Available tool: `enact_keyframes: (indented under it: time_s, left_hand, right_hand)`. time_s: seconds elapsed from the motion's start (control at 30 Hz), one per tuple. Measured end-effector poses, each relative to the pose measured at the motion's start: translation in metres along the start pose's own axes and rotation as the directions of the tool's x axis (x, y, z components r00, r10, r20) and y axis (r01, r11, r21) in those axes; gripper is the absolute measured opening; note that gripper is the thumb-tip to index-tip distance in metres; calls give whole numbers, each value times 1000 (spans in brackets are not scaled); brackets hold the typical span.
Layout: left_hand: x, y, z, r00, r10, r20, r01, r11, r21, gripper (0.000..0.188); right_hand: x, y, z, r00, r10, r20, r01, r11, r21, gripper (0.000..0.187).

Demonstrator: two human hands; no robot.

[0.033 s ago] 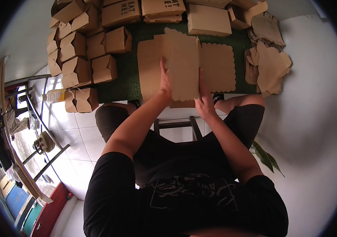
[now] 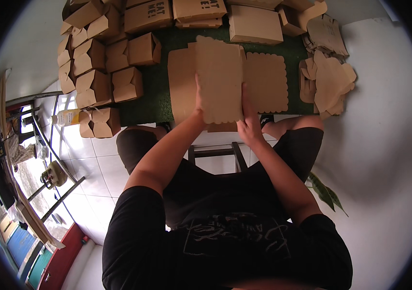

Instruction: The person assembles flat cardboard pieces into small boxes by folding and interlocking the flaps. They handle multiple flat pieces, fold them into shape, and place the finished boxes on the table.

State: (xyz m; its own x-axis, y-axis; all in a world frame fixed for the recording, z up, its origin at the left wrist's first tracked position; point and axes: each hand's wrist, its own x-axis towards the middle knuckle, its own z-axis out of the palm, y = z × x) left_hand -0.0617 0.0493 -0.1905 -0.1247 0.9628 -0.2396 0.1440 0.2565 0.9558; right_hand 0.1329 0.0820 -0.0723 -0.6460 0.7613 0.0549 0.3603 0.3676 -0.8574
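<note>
An unfolded brown cardboard box blank [image 2: 181, 77] lies on the green table in front of me. Its middle panel [image 2: 220, 77], with a scalloped edge, stands up between my hands and leans left. Against the panel's left edge is my left hand [image 2: 199, 102], its fingers mostly hidden behind the cardboard. My right hand [image 2: 248, 118] grips the right edge near the lower corner, fingers pointing away from me. To the right of it a scalloped side flap [image 2: 266, 82] lies flat.
Several folded cardboard boxes [image 2: 93, 87] crowd the table's left side, and more [image 2: 255, 24] line the back. Flattened cardboard pieces [image 2: 334, 79] are heaped at the right end. A bottle with yellow contents [image 2: 65, 117] is beside the nearest left box. A dark stool [image 2: 215, 152] shows between my knees.
The scalloped panel has tipped a little further left and now covers more of my left hand's fingers. My right hand has hardly moved.
</note>
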Motion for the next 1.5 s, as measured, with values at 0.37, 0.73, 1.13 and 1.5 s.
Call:
enact_keyframes:
  time_s: [0.37, 0.73, 1.13, 1.5]
  left_hand:
    - [3, 39, -61, 955, 241, -175, -201, 955, 218, 47]
    - [11, 113, -164, 701, 383, -602, -71, 877, 475, 35]
    - [15, 131, -100, 814, 573, -101, -349, 619, 704, 38]
    - [22, 85, -52, 880, 460, 116, -330, 419, 846, 58]
  right_hand:
    - [8, -18, 19, 994, -6, 106, 41, 943, -330, 101]
    - [4, -22, 22, 994, 18, 111, 29, 913, -408, 110]
    - [10, -17, 25, 992, -9, 126, 62, 907, -417, 110]
    - [15, -7, 16, 974, -59, 221, 136, 926, -353, 99]
